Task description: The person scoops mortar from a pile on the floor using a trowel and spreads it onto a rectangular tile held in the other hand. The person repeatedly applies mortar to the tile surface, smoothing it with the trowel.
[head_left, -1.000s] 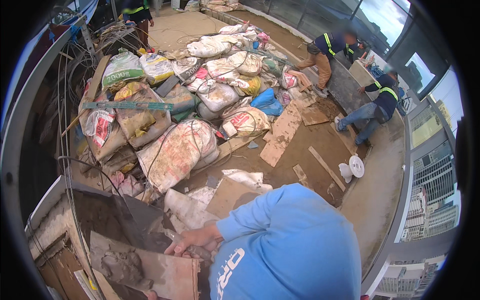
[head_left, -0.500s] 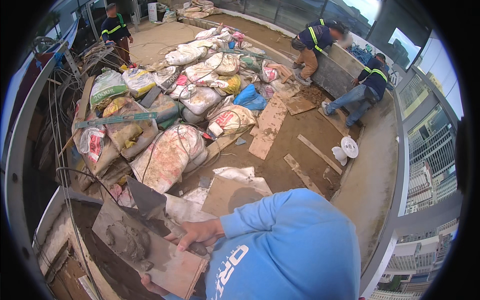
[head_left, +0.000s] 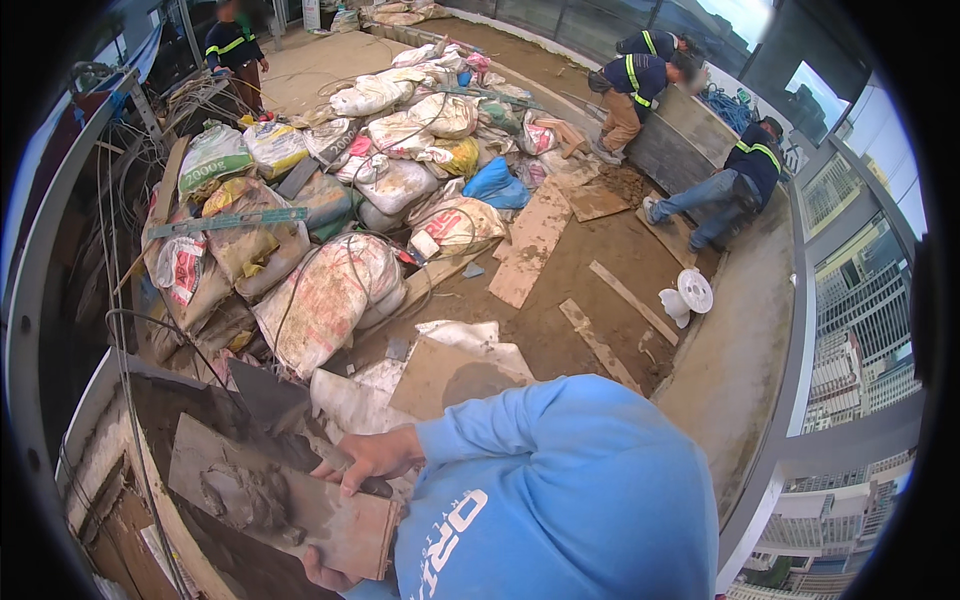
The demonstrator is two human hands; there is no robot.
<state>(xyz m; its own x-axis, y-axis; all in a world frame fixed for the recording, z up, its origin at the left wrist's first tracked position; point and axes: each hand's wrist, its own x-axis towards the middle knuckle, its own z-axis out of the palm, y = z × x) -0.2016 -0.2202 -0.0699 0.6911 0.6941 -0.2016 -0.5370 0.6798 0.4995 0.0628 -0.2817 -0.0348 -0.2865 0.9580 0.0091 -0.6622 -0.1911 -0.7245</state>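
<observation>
My left hand [head_left: 328, 570] grips the lower edge of a flat mortar board [head_left: 345, 520], its fingers partly hidden beneath. A lump of wet grey mortar [head_left: 245, 492] sits on the board's far half. My right hand [head_left: 375, 458], at the end of a blue sleeve [head_left: 480, 415], is closed around the handle of a trowel [head_left: 268, 395]. The trowel's dark, mortar-smeared blade points up and left, just beyond the board. Below them runs a wall-edged trough [head_left: 170, 395] with dark, wet-looking insides.
Piled filled sacks [head_left: 330, 300] cover the middle, with a green level [head_left: 225, 222] across them. Loose cables [head_left: 125, 340] hang at the left. A stained board [head_left: 435, 375], planks [head_left: 600, 345] and a white spool [head_left: 690, 292] lie beyond. Co-workers [head_left: 640, 85] bend over a low wall; another person [head_left: 235, 55] stands far left.
The mortar board and both hands have shifted slightly left in the picture, and the trowel blade sits a little lower. My grip on each is unchanged.
</observation>
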